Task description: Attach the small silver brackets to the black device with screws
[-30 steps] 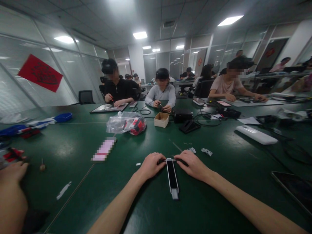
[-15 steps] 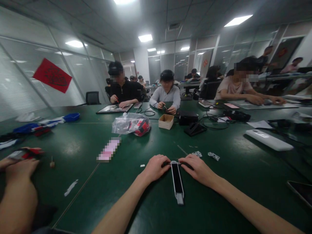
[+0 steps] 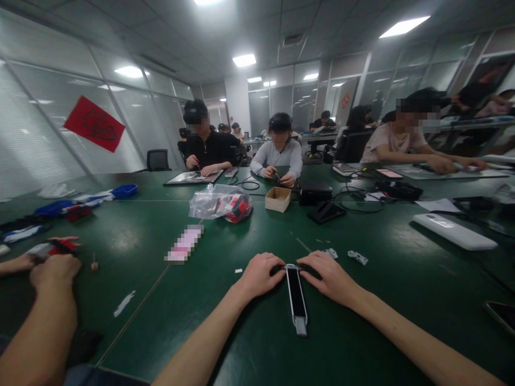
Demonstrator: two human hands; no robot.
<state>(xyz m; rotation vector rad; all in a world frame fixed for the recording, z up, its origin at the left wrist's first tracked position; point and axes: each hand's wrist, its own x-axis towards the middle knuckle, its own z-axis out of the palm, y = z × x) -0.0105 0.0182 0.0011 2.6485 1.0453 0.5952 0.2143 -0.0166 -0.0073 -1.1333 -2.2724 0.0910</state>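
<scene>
A long narrow device [image 3: 296,297] with a black face and a pale rim lies on the green table, a grey piece at its near end. My left hand [image 3: 260,273] rests at the left of its far end, thumb and fingers closed around something too small to make out. On the other side, my right hand [image 3: 325,274] has its fingertips at the far end's right corner, and what it may grip is hidden. Just beyond my right hand lies a small metal piece [image 3: 331,253], partly covered by it. A similar metal piece [image 3: 358,258] is further right.
A plastic bag with red items [image 3: 220,203], an open box [image 3: 277,199] and a black stand [image 3: 326,212] are further back. A white device [image 3: 454,231] lies right. At the left, another person's hands [image 3: 56,262] hold something red. People sit across the table.
The view has shifted slightly, so most things appear a little further right. Both my hands keep their places at the device's far end. The neighbour's hands at the left have moved slightly.
</scene>
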